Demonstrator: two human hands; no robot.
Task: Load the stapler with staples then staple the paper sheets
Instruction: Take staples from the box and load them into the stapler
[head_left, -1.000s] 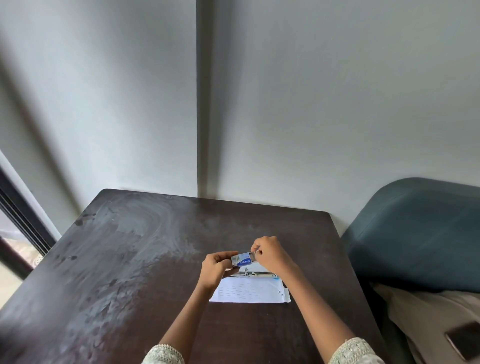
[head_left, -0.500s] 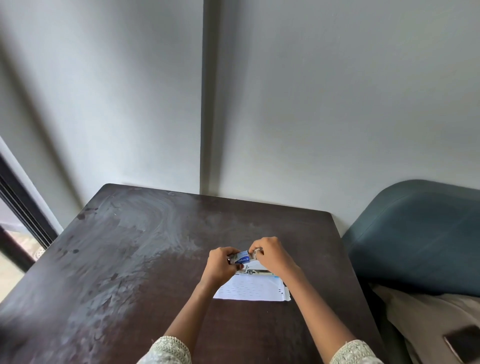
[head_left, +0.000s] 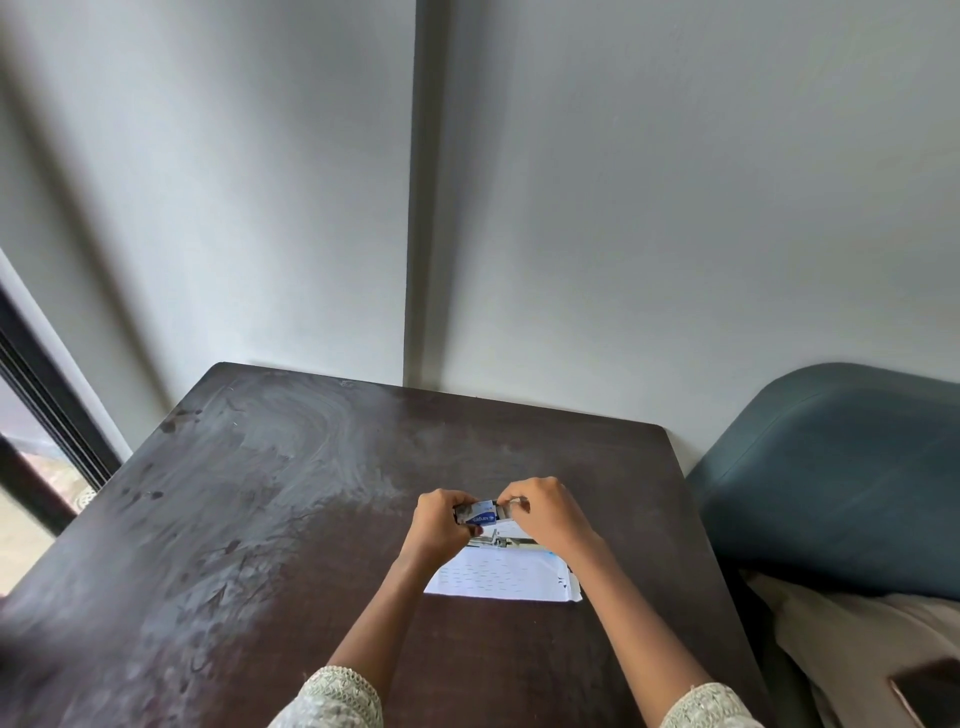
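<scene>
Just above the near-centre of the tabletop, a small blue-and-white cardboard staple box (head_left: 480, 513) is held level between both hands, clear of the surface. At its nine o'clock end the left hand (head_left: 439, 525) curls round it, fingers folded over the top and thumb beneath, gripping the box. At its three o'clock end the right hand (head_left: 545, 514) arches knuckles-up, its fingertips (head_left: 511, 506) pinched at the box's open end, where a pale strip shows; whether that is the flap or staples I cannot tell. Both forearms run bare from cream embroidered cuffs (head_left: 340, 699) at six o'clock. Directly under the hands lies a slim silver metal stapler (head_left: 501, 542), partly hidden, resting on the far edge of the flat white printed paper sheets (head_left: 501, 577). They lie on a dark brown wooden table (head_left: 260, 519) with rounded corners and a dull, smeared, scuffed finish. At three o'clock stands a smooth teal upholstered chair back (head_left: 841, 467).
</scene>
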